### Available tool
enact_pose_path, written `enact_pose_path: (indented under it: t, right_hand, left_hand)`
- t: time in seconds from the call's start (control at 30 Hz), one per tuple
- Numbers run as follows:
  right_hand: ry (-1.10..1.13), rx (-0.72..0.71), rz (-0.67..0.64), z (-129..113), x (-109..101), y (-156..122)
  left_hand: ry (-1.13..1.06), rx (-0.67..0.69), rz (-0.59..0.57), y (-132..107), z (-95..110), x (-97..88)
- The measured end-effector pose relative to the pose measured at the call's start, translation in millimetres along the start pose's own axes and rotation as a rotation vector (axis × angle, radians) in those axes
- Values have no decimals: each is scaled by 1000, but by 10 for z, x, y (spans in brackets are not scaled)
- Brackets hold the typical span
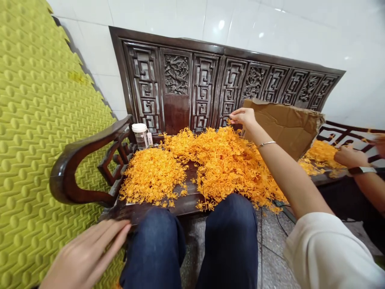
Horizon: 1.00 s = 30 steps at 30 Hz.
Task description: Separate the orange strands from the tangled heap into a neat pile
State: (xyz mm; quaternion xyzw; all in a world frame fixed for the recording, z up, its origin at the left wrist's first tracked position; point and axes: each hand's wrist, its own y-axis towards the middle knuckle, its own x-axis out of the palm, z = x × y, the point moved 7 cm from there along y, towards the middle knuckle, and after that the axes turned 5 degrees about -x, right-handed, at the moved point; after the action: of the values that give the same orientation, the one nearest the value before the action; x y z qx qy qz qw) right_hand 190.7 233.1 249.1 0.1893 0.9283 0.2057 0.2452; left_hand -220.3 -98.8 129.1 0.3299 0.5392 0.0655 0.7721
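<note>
My right hand [244,117] is raised above the back of a big tangled heap of orange plastic pieces [222,160]. Its thumb and fingertips pinch a small orange spidery piece [229,121]. To the left of that heap lies a lower pile of loose orange pieces [152,176], each with thin legs spreading from a middle. My left hand [90,253] is at the lower left, by the front edge of the dark wooden bench [192,202]. Its fingers are stretched out, slightly blurred, and nothing shows in them.
A white-lidded cup [140,136] stands at the bench's back left, near the curved armrest [67,176]. A cardboard sheet [282,124] leans upright on the right. Beyond it, a co-worker's hand [351,155] is over another orange pile [321,151]. Yellow-green foam matting [36,120] covers the left.
</note>
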Motion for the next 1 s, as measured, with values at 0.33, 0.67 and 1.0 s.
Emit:
enact_pose_path:
  t: [0.33,0.67,1.0]
  right_hand:
    - [149,-192,34,-127,161,-23]
    - [-393,-406,-327,212,286,-183]
    - [-971,-568,-455,115,460,-208]
  left_hand:
    - [-639,-91,-148,2151,865,1330]
    - [-765,-262,-372,3278,977,2529]
    - [-583,-330,-352,3365,1123,2520]
